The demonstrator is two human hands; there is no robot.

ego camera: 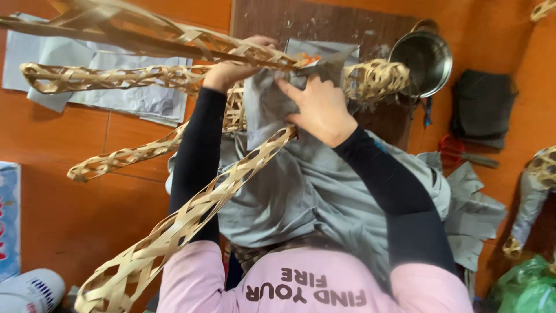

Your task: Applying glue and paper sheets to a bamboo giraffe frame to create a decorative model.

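A woven bamboo frame (191, 203) with several long lattice arms spreads out over my lap and the floor. My left hand (229, 72) grips the frame near its middle, where the arms meet. Grey paper (266, 107) is wrapped over that middle part, and my right hand (318, 107) presses flat on it. A woven lattice tube end (376, 78) sticks out to the right of my right hand. More grey paper (313, 191) lies draped over my lap under the frame.
A steel pot (423, 58) stands on a dark board (301, 23) on the orange tiled floor. Grey paper sheets (116, 87) lie at left, red-handled scissors (457, 150) and dark cloth (483, 107) at right, a green bag (524, 287) at the lower right.
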